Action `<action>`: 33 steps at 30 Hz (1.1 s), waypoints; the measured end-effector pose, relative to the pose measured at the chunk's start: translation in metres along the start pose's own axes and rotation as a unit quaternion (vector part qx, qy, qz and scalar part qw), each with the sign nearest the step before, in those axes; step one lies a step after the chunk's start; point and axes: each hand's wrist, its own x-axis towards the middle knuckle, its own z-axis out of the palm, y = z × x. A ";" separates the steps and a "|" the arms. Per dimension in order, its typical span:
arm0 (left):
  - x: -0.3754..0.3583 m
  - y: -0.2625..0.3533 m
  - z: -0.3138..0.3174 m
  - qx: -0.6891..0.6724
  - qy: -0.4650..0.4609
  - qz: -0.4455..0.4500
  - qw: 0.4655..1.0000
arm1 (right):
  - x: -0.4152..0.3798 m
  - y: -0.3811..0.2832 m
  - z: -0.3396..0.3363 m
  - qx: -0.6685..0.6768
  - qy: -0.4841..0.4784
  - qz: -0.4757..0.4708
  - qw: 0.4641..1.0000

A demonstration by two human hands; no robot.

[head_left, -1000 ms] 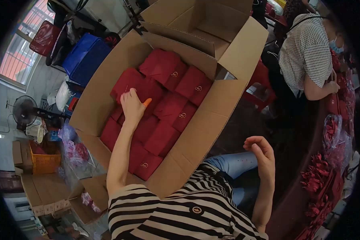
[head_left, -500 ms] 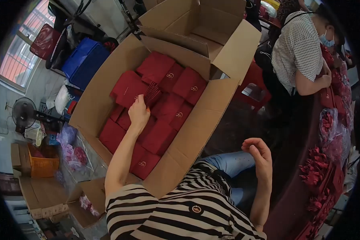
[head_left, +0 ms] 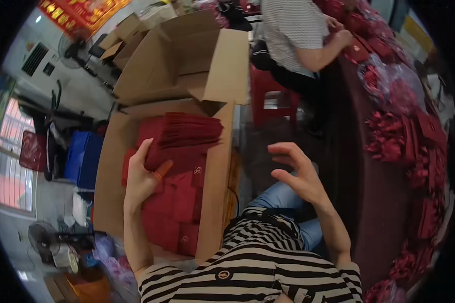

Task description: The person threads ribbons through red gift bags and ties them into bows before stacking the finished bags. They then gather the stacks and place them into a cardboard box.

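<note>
My left hand [head_left: 145,169] is over the open cardboard box [head_left: 218,197], its thumb and fingers gripping a thick stack of flat red packets [head_left: 191,130]. The stack's layered edges face up and to the right. An orange band sits round the thumb of that hand. Beneath it, more red packets [head_left: 159,202] fill the box in piles, some marked with a gold emblem. To the right of the box, my right hand [head_left: 297,174] hovers in the air with its fingers apart, holding nothing.
A second open carton [head_left: 187,55] stands beyond the box. On the right, a long dark-red table [head_left: 356,217] bears red bows [head_left: 387,134] and plastic-wrapped bundles [head_left: 389,83]. A person in a patterned shirt [head_left: 293,28] works there beside a red stool [head_left: 260,96]. A fan [head_left: 43,237] stands left.
My view has turned toward the right. The left hand now has a thick stack of packets raised over the pile. My right hand has moved up and its fingers have spread.
</note>
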 end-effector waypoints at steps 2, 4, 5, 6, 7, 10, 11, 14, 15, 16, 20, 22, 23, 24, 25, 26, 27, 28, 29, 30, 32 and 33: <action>0.028 0.025 0.037 -0.049 -0.108 0.044 0.992 | -0.006 -0.022 -0.010 -0.200 0.061 -0.110 0.972; 0.056 0.052 0.075 -0.010 -0.212 0.145 0.966 | -0.012 -0.036 -0.023 -0.317 0.106 -0.137 0.932; 0.066 0.067 0.096 -0.006 -0.257 0.193 0.947 | -0.018 -0.043 -0.030 -0.334 0.122 -0.121 0.927; 0.075 0.081 0.118 -0.001 -0.300 0.241 0.923 | -0.026 -0.051 -0.038 -0.349 0.138 -0.104 0.921; 0.081 0.098 0.141 0.001 -0.328 0.270 0.905 | -0.039 -0.058 -0.044 -0.290 0.162 -0.078 0.940; 0.098 0.157 0.202 0.022 -0.367 0.359 0.858 | -0.097 -0.053 -0.069 -0.185 0.332 -0.018 0.925; 0.100 0.179 0.224 -0.008 -0.366 0.412 0.834 | -0.119 -0.050 -0.076 -0.195 0.392 -0.033 0.898; 0.108 0.226 0.276 -0.117 -0.347 0.539 0.758 | -0.185 -0.040 -0.083 -0.117 0.569 -0.062 0.812; 0.108 0.234 0.298 -0.181 -0.347 0.547 0.740 | -0.208 -0.037 -0.084 -0.067 0.619 -0.060 0.780; 0.098 0.236 0.322 -0.290 -0.438 0.460 0.716 | -0.228 -0.039 -0.087 -0.120 0.643 -0.079 0.752; 0.021 0.230 0.426 -0.486 -0.599 0.286 0.568 | -0.288 -0.025 -0.081 -0.116 0.713 -0.072 0.688; -0.004 0.229 0.455 -0.508 -0.678 0.126 0.515 | -0.306 -0.004 -0.079 -0.116 0.705 -0.044 0.698; -0.013 0.221 0.473 -0.507 -0.688 0.127 0.503 | -0.312 0.010 -0.077 -0.072 0.724 -0.035 0.685; -0.024 0.210 0.493 -0.448 -0.670 0.210 0.554 | -0.316 0.017 -0.073 -0.075 0.732 -0.032 0.676; -0.032 0.204 0.503 -0.386 -0.639 0.290 0.599 | -0.320 0.021 -0.071 -0.096 0.721 0.023 0.686; -0.032 0.205 0.501 -0.373 -0.644 0.270 0.611 | -0.321 0.020 -0.071 -0.118 0.704 0.078 0.696; -0.030 0.209 0.506 -0.377 -0.646 0.272 0.606 | -0.320 0.020 -0.070 -0.097 0.711 0.072 0.693; -0.027 0.210 0.509 -0.362 -0.670 0.252 0.598 | -0.318 0.021 -0.069 -0.094 0.714 0.074 0.690; -0.024 0.213 0.508 -0.345 -0.692 0.232 0.590 | -0.314 0.022 -0.069 -0.075 0.735 0.038 0.673; -0.023 0.218 0.507 -0.319 -0.684 0.245 0.609 | -0.310 0.020 -0.071 -0.058 0.752 0.000 0.656; -0.024 0.226 0.485 -0.348 -0.656 0.245 0.624 | -0.294 0.016 -0.068 -0.002 0.783 -0.069 0.618; -0.027 0.230 0.478 -0.379 -0.625 0.245 0.637 | -0.288 0.012 -0.069 0.052 0.805 -0.137 0.575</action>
